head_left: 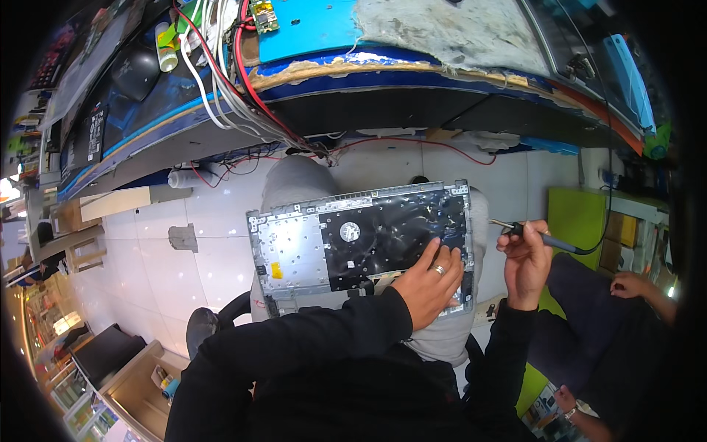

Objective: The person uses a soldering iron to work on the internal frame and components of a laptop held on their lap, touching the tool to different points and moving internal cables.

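Observation:
A laptop chassis panel (pixel 291 247), with bare metal at the left and black film over its right part, lies across my lap. My left hand (pixel 431 283) rests on the black film, fingers apart and pressing lightly on its surface. Just right of the panel, my right hand (pixel 526 265) grips a soldering iron (pixel 552 241) with a blue-grey handle; its metal tip points up and left, off the panel, and its cable runs up along the right side.
A worn bench (pixel 383 66) ahead holds a blue mat (pixel 302 40), grey cloth (pixel 449 33), cables (pixel 221 96) and a black mouse (pixel 136 70). A co-worker (pixel 589 324) sits close at my right by a green panel (pixel 571 214). An open wooden drawer (pixel 129 398) is at lower left.

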